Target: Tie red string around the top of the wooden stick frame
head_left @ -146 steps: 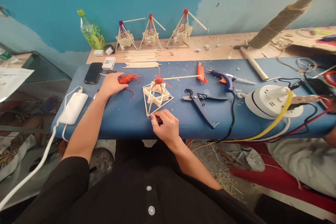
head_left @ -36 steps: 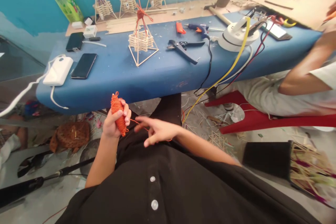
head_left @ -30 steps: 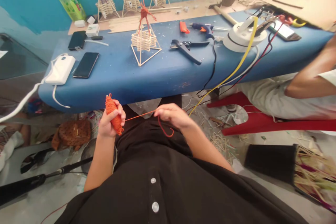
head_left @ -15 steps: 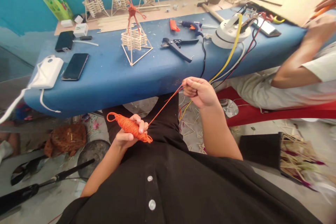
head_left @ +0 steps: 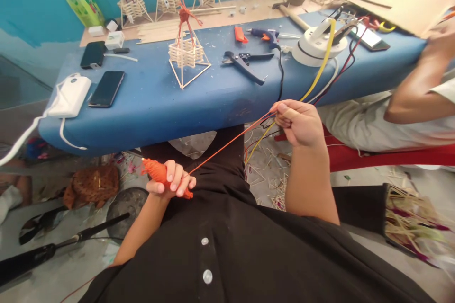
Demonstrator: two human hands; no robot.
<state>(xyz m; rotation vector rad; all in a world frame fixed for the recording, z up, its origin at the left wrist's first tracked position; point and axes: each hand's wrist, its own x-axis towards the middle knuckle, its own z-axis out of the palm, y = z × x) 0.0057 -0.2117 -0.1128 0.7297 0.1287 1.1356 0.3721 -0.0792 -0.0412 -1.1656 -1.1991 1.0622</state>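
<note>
The orange yarn bundle [head_left: 155, 171] is off the bench [head_left: 149, 99], before its near edge — left hand [head_left: 175, 179] clamped round it, right hand [head_left: 300, 121] pinching its taut strand [head_left: 229, 143]. A stick pyramid [head_left: 187, 53] (orange-tied on top) stands back from that edge; a phone [head_left: 106, 89] lies toward the left end.

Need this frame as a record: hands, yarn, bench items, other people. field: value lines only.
left hand: fingers wrapped around orange yarn bundle, over the lap
right hand: pinching orange strand
strand: stretched straight between the hands
bench centre: stick frame with orange yarn at its top, upright
right of frame: cutters, glue gun
bench left: dark phone, white power bank-like device
by wall: three similar frames
other people: co-worker's arm at far right
</note>
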